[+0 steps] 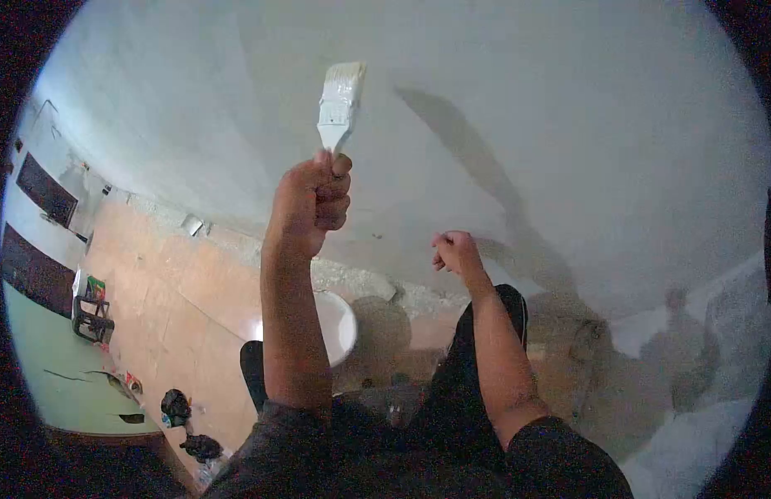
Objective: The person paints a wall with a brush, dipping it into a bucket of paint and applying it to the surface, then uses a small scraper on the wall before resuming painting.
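Note:
Raised in front of me, my left hand (319, 200) is closed around the handle of a paintbrush (342, 104). The brush stands bristles up, and its bristles and ferrule are coated in white. Behind it rises a pale grey-white wall (593, 108), where the brush's bristle end overlaps the surface in this view. Lower and to the right, my right hand (456, 252) hangs close to the wall with its fingers curled in, and nothing shows in it.
Beside my left forearm, a round white tub (342, 328) stands on the tan floor (185, 291), near the crumbly wall base. Far left are a dark chair (92, 318), black plastic bags (176, 407) and a pale green surface (52, 358). Shadows fall across the wall.

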Available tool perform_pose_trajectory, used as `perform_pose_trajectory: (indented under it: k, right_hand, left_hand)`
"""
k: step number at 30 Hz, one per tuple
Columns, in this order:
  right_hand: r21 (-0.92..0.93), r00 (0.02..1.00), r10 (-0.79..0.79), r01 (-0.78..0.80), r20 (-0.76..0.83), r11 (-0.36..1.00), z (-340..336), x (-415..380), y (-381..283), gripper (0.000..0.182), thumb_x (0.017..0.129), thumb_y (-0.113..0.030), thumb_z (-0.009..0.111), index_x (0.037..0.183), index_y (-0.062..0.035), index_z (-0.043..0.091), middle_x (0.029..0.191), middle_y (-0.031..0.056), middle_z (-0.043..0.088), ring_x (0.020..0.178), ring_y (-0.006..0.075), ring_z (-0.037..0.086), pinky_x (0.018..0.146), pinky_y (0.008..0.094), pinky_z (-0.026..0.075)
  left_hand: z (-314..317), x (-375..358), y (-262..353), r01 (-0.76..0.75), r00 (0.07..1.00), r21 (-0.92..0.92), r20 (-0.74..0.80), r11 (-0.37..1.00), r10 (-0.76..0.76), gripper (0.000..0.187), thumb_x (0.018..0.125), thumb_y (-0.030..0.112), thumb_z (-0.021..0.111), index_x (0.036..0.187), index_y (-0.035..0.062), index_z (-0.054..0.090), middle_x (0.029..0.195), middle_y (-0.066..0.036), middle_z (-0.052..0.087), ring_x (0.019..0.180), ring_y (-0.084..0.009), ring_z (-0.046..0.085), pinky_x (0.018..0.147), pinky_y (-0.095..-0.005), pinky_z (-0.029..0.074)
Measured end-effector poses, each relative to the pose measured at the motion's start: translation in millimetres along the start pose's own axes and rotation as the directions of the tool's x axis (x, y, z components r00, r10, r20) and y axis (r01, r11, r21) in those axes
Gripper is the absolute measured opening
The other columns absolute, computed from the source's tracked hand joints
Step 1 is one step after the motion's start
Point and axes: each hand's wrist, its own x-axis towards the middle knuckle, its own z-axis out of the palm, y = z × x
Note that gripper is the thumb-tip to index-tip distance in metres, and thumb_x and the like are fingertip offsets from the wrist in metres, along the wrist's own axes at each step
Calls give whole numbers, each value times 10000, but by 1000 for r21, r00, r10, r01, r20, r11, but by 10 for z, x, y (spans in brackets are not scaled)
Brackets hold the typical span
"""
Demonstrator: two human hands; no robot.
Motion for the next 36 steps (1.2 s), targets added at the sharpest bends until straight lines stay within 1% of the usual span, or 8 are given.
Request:
perform_pose_trajectory:
  k: [7, 15, 20, 22, 25, 28, 32, 36]
  right_hand:
    - [24, 999, 32, -32, 27, 999, -60, 42, 69, 345, 906, -340, 518, 824, -18, 611, 587, 76, 615, 482, 138, 606, 425, 255, 440]
    - [-62, 999, 47, -48, -25, 997, 0, 27, -7, 342, 907, -350, 520, 842, -29, 620, 593, 65, 626, 490, 132, 620, 430, 258, 443]
    - [-33, 1000, 12, -12, 0, 999, 11, 92, 87, 332, 904, -348, 517, 844, -40, 624, 604, 64, 630, 491, 136, 622, 427, 255, 437]
    - [-39, 1000, 14, -15, -13, 999, -4, 37, 39, 346, 888, -374, 535, 827, -43, 617, 610, 64, 630, 492, 136, 622, 420, 256, 436]
    - [-8, 999, 29, -29, 19, 1000, -25, 64, 51, 339, 882, -368, 542, 822, -42, 613, 601, 61, 624, 492, 134, 621, 419, 261, 438]
    - [53, 999, 30, -32, 30, 998, -27, 139, 155, 334, 889, -355, 534, 824, -36, 609, 591, 60, 617, 484, 130, 613, 424, 255, 432]
    - [11, 998, -50, 50, 35, 999, -27, 122, 95, 338, 901, -340, 520, 825, -22, 604, 580, 60, 607, 471, 129, 600, 419, 244, 423]
    - [25, 1000, -16, 16, -12, 1000, 26, 48, 13, 305, 888, -277, 522, 779, -9, 621, 559, 70, 610, 446, 133, 593, 407, 261, 436]
  left_hand:
    - [-180, 644, -1037, -82, 996, 48, -35, 995, 83, 374, 943, 403, 390, 723, 117, 488, 524, 49, 338, 400, -88, 304, 372, -255, 215]
    - [-307, 673, -1815, 196, 970, 331, -205, 923, -133, 340, 930, 389, 417, 669, 175, 464, 508, 60, 358, 350, -73, 282, 329, -243, 205]
    - [-649, 517, -2087, 458, 889, 110, -73, 882, -453, 315, 911, 356, 441, 678, 153, 501, 509, 50, 398, 353, -81, 323, 315, -257, 229]
    - [-805, 524, -2117, -305, 907, 582, 418, 754, 44, 299, 905, 311, 459, 684, 121, 527, 522, 39, 432, 372, -77, 348, 321, -270, 263]
    - [-340, 468, -1179, -75, 961, 937, 160, 342, -225, 275, 915, 315, 486, 846, 62, 566, 592, 4, 501, 427, -114, 460, 352, -294, 376]
    - [-478, 873, -797, 189, 884, 480, 296, 857, -361, 294, 961, 275, 405, 913, 18, 539, 627, -18, 513, 394, -73, 424, 315, -198, 343]
    - [-313, 866, 20, 764, 619, -202, 501, 613, -605, 284, 975, 264, 357, 973, 12, 486, 572, 42, 418, 360, -38, 367, 254, -157, 322]
    - [-107, 492, 489, 663, 689, -147, 505, 734, -520, 250, 969, 285, 375, 937, 54, 467, 556, 62, 363, 351, -19, 330, 243, -134, 297]
